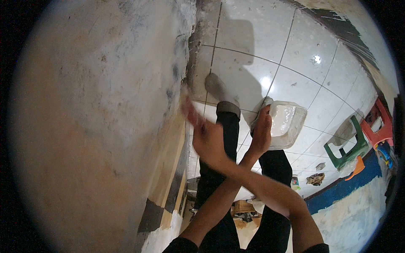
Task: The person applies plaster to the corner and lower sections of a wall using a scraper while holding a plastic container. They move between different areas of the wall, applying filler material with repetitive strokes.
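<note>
Over the tiled floor [312, 86], right of the person's crossed wrists: a squarish, pale plastic tub [283, 145], held up in front of the right leg. White, wet-looking material [282, 119] inside, glossy on top. Left hand [262, 134] closed on the tub's left side; how far the fingers reach beneath is hidden. Right hand [211, 142] beside the rough, patchy wall [105, 105], its far end blurred; cannot tell whether it holds anything or touches the wall.

Risks, as judged: tub appears supported from one side only, so a loosening left grip or a twist of that wrist could tip it and slop the white stuff on tiles or trousers [276, 166]. Crossed arms look like a hazard too; a bump of the right forearm against the left could jolt the tub.

Pose: left forearm slants up to the right from the lower edge, right forearm slants up to the left and passes over it. Dark sleeves end low on both.

Farther out: green stool [361, 137] and red stool [383, 133] at the right, an orange object [357, 168] just below, a crumpled brown item [315, 179] on the tiles.
</note>
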### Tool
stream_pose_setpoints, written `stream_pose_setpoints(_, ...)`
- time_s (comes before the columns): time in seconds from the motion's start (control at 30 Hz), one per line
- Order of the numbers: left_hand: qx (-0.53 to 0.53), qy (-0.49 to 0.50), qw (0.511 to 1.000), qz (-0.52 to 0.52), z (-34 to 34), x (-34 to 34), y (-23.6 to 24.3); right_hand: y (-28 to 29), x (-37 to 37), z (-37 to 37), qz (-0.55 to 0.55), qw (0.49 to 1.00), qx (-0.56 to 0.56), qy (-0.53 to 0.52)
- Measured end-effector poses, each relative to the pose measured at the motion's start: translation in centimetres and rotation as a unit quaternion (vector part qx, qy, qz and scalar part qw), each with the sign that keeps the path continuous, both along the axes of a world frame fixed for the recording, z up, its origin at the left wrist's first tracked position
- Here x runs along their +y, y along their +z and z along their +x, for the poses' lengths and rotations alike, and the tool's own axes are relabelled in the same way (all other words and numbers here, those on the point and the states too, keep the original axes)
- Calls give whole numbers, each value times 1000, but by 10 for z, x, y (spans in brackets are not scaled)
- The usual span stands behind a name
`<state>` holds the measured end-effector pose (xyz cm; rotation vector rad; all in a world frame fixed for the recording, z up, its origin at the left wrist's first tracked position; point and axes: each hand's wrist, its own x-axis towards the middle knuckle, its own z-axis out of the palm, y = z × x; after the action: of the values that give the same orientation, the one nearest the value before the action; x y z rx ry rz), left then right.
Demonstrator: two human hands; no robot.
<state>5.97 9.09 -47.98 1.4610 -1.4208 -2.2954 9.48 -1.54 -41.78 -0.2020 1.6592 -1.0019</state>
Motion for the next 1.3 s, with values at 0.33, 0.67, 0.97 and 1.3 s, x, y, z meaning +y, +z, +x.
stream_pose_setpoints(0.33, 1, 2, 1000, -15, -4, -3, 2, 29, -16, 44, -122, 988, 40, -90)
stream_pose_setpoints(0.67, 15, 4, 1000, 1, -23, 14, -2, -43, -71, -34, -61, 970, 205, -114)
stream_pose_setpoints(0.97, -21, -9, 1000, -15, 6, -4, -1, -3, -30, -24, -94, 974, 124, -163)
stream_pose_setpoints(1.3, 23, 20, 999, -26, -10, 3, 1, -47, -84, -42, -112, 970, 206, -63)
